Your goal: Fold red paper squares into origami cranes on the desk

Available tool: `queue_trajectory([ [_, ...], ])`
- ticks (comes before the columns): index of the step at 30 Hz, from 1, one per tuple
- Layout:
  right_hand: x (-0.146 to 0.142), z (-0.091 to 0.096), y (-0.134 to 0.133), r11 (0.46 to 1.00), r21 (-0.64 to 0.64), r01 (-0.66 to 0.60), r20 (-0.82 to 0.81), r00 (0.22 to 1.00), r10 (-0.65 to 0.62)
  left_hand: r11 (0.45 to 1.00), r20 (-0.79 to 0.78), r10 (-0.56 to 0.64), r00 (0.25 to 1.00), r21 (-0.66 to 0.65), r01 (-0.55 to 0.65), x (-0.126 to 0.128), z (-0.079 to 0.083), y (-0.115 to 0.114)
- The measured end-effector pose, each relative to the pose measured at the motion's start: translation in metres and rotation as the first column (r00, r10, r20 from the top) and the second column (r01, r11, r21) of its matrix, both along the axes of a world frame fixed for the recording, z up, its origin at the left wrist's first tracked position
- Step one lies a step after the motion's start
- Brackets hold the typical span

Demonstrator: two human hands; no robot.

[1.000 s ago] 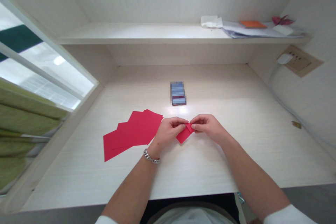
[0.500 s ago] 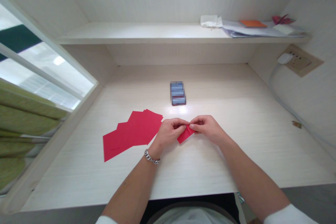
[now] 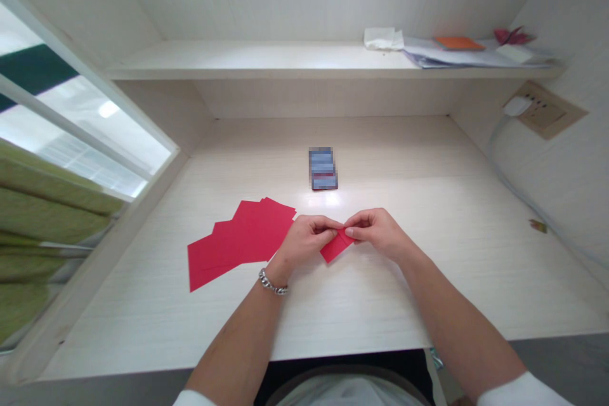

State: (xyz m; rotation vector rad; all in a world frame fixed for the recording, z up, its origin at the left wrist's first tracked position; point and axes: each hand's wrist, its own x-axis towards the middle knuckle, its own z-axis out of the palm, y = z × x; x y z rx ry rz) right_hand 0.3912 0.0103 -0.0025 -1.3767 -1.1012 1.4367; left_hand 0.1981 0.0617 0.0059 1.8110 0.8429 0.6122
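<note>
A small folded piece of red paper (image 3: 337, 247) is pinched between both my hands, just above or on the desk; I cannot tell which. My left hand (image 3: 308, 240) grips its upper left edge with thumb and fingers, a chain bracelet on the wrist. On the other side, my right hand (image 3: 375, 230) pinches the upper right corner. The fingertips of both hands nearly meet along the top, hiding that edge. Crease lines show on the paper's face. Left of my hands, several overlapping sheets of red paper (image 3: 242, 233) lie fanned on the desk.
A phone-like object with a blurred screen (image 3: 323, 168) lies on the desk (image 3: 390, 158) beyond my hands. Papers (image 3: 457, 58), an orange piece (image 3: 459, 43) and a white bundle (image 3: 383, 39) rest on the shelf. A cable (image 3: 511, 187) runs from the socket (image 3: 547, 109) along the right.
Both hands keep their grip in nearly the same place. The red paper has turned slightly, its lower end a little nearer to me.
</note>
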Motion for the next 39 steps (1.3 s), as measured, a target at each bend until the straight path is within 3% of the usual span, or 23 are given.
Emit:
queue_trajectory([
  [9, 0.0, 0.001, -0.001, 1.0, 0.017, 0.004, 0.046, 0.999, -0.005, 0.993, 0.049, -0.002, 0.999, -0.117, 0.008, -0.001, -0.001, 0.003],
  [19, -0.002, 0.003, -0.001, 0.998, 0.064, 0.006, 0.088, 0.996, -0.012, 0.971, 0.126, 0.085, 0.988, -0.233, -0.054, 0.004, -0.006, 0.0],
  [25, -0.006, 0.003, 0.0, 0.985, 0.099, 0.142, -0.038, 0.99, -0.139, 0.958, 0.168, 0.207, 0.964, -0.234, -0.165, 0.004, -0.008, 0.003],
  [32, -0.008, 0.002, 0.0, 0.97, 0.17, 0.171, 0.004, 0.985, -0.174, 0.964, 0.16, 0.153, 0.975, -0.241, -0.111, 0.008, -0.003, 0.0],
  [39, -0.012, 0.008, -0.001, 0.934, 0.167, 0.317, -0.086, 0.948, -0.306, 0.954, 0.196, 0.162, 0.967, -0.282, -0.103, 0.009, -0.008, -0.001],
])
